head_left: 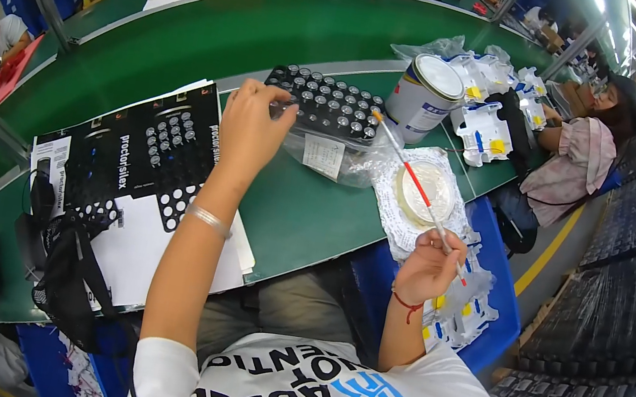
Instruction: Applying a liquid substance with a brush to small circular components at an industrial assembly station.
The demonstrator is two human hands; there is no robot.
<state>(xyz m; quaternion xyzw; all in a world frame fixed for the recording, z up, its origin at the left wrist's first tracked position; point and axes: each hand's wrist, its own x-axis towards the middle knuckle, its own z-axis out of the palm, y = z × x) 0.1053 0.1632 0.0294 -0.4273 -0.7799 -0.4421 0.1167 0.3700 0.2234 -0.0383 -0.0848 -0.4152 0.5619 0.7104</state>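
Observation:
My right hand (430, 269) holds a thin paintbrush (419, 183) with a white and red handle. Its orange-brown tip points up, next to a black tray (350, 132) of round black parts with silver tops. At the tray's left end, my left hand (253, 125) has thumb and forefinger curled toward each other. A small dark thing seems to lie between them, but I cannot make out what. Below the brush, a round shallow dish (430, 194) of pale material rests on a crumpled white printed sheet (396, 227).
Behind the dish stands a lidded metal can (425, 99). White plastic housings (487, 134) crowd the bench's right side, with more in a blue bin (491, 328). Printed black cardboard (139, 139) and round parts lie left. A co-worker (572, 161) sits at the right.

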